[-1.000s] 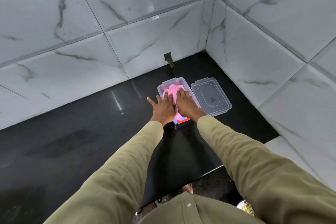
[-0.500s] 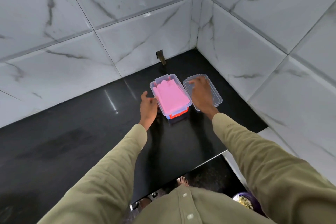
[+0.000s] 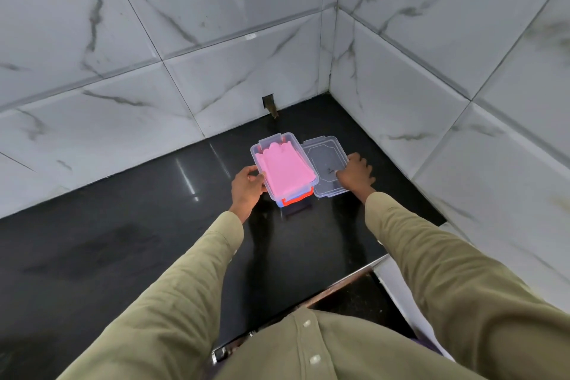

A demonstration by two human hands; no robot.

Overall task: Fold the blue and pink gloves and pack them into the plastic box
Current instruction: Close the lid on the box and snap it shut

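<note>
A clear plastic box (image 3: 296,145) stands on the black counter near the corner. A folded pink glove (image 3: 285,171) lies flat on top inside it, fingers pointing away from me. A blue glove edge (image 3: 279,203) and a red strip (image 3: 297,200) peek out at the box's near end. My left hand (image 3: 246,188) grips the box's left wall. The clear lid (image 3: 324,163) lies flat just right of the box. My right hand (image 3: 354,173) rests on the lid's right edge with fingers curled over it.
Marble-tiled walls (image 3: 431,95) close the counter at the back and the right. A small dark outlet (image 3: 269,102) sits in the back wall behind the box. The counter's front edge (image 3: 339,279) runs below my right arm.
Both hands left the pink glove. The left hand went to the box's left side. The right hand crossed to the lid, then slid to its right edge.
</note>
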